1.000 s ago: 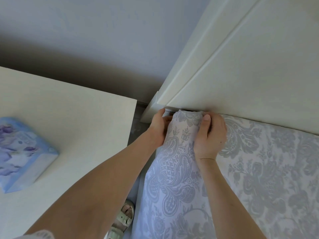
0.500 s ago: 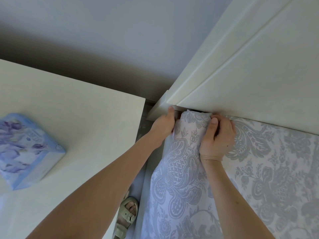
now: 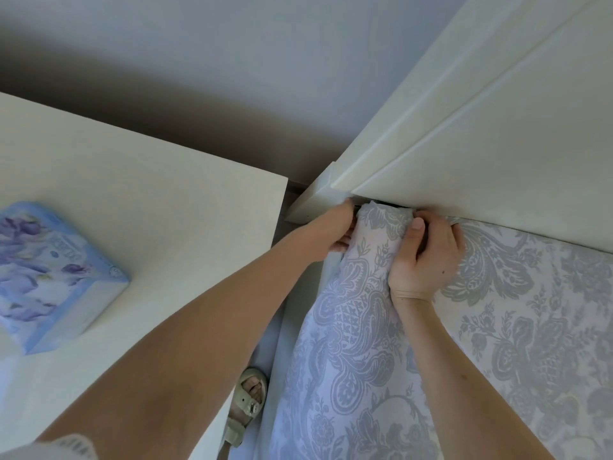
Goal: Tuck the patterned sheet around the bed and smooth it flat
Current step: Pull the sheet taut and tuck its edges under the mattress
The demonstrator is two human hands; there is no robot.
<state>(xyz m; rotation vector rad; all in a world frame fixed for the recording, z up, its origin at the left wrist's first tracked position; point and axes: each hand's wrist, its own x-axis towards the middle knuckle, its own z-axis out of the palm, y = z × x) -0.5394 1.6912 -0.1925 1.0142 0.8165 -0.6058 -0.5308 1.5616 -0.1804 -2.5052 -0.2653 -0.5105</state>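
Grey-on-white damask cotton of the patterned sheet [image 3: 358,327], bunched into a ridge at the mattress corner, directly between the two hands and under them, long axis running from the headboard [image 3: 464,144] back toward the body. Right hand [image 3: 428,257] curled narrow, thumb up on the ridge, fingers folded down, pinching the sheet on top. Left hand [image 3: 335,230] on the outer side of the ridge, fingers turned in against the cloth; whether closed on it cannot be told, fingertips hidden. Both hands equally near; left placed lower, at the mattress side, so judged better suited to push cloth down. Dark gap just ahead of the fingertips, under the headboard edge: judged the place for the tuck. Little clearance there; headboard close above the knuckles. Pale cabinet top [image 3: 132,227] outboard of the left arm, with a floral box [image 3: 56,273] well apart. Sandalled foot [image 3: 247,403] below the left forearm, in the narrow aisle.
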